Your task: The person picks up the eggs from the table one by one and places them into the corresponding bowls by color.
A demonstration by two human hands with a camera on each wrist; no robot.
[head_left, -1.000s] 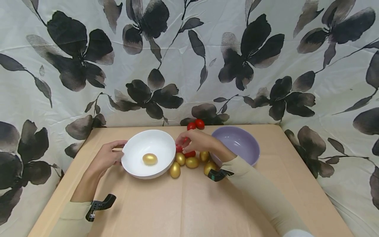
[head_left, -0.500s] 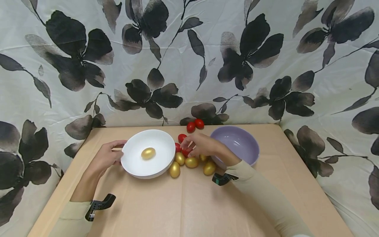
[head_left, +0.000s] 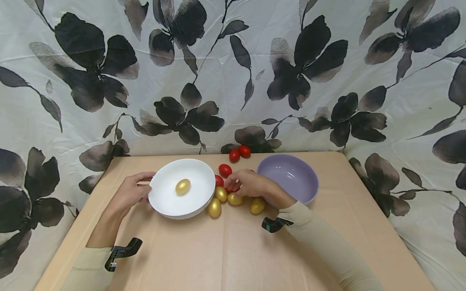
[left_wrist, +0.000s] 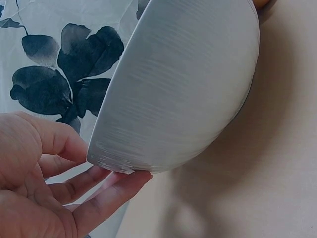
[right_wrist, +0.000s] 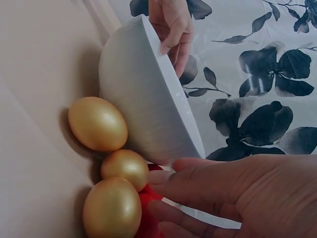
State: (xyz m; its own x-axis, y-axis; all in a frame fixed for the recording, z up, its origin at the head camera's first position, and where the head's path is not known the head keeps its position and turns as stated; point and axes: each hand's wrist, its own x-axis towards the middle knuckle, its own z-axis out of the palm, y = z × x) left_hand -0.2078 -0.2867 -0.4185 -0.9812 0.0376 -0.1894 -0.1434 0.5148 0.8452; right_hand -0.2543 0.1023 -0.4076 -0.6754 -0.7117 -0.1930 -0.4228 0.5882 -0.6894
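My left hand [head_left: 132, 193] holds the white bowl [head_left: 199, 180] by its left rim, with fingertips against the bowl's outer wall in the left wrist view. A single gold egg [head_left: 183, 187] lies inside. My right hand [head_left: 251, 184] reaches over the cluster of eggs between the two bowls, fingers loosely bent and hiding some of them. In the right wrist view its thumb and fingers stand apart, with fingertips close to a red egg [right_wrist: 147, 218] and a gold egg [right_wrist: 113, 208]. Another red egg [head_left: 225, 170] lies just beyond the hand.
A purple bowl [head_left: 291, 173] stands right of the eggs, partly behind my right forearm. Several gold eggs [head_left: 214, 208] lie along the near side of the cluster. Two red eggs [head_left: 244, 152] sit at the table's back edge, before a floral cloth [head_left: 233, 89].
My right hand has moved slightly right and nearer over the cluster, uncovering a red egg. The gold egg in the white bowl has rolled a little toward the back. The left hand stays put.
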